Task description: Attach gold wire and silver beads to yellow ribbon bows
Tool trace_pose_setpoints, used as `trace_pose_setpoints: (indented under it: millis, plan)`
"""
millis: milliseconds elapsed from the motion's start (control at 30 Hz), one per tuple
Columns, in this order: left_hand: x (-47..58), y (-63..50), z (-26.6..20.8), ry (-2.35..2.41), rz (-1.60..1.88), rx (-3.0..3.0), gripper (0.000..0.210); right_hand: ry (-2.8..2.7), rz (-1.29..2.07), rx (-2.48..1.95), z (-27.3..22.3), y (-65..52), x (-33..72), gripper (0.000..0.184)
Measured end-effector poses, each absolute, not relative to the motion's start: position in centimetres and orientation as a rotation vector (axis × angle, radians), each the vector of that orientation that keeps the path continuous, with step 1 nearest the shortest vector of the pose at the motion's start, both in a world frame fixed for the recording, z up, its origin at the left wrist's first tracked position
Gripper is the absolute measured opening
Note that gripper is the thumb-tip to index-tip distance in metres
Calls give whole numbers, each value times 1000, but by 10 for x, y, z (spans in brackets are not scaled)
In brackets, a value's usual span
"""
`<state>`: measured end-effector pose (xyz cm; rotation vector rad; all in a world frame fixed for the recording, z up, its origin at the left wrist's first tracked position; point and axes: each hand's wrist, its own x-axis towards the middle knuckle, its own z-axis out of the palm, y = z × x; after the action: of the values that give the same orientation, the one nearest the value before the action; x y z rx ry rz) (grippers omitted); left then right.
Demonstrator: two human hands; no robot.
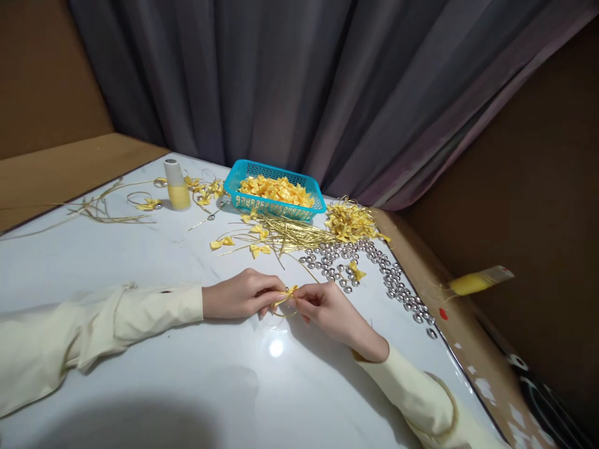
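Note:
Both hands meet just above the white table, pinching a small yellow ribbon bow (pixel 291 292) with a loop of gold cord (pixel 284 313) hanging under it. My left hand (pixel 246 293) grips the bow from the left with thumb and forefinger. From the right, my right hand (pixel 325 305) pinches its other side, fingers curled. Fingertips partly cover the bow, so how the cord is joined to it cannot be made out. Beyond the hands lie loose yellow bows (pixel 259 250) and a bundle of gold cords (pixel 299 234).
A turquoise basket (pixel 274 204) full of yellow bows stands at the back. Right of it are a heap of bows with cords (pixel 350 221) and many silver beads (pixel 397 280). A yellow-and-white bottle (pixel 177 187) stands back left, near loose cords (pixel 105 209). A curtain (pixel 281 81) hangs behind.

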<state>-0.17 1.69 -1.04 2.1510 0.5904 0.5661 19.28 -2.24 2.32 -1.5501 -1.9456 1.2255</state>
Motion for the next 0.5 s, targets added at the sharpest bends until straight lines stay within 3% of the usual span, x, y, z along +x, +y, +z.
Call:
trace_pose_setpoints:
  millis: [500]
  plan:
    - [-3, 9, -14, 519, 777, 2481, 25, -1886, 1491, -1473, 28, -21, 194, 23]
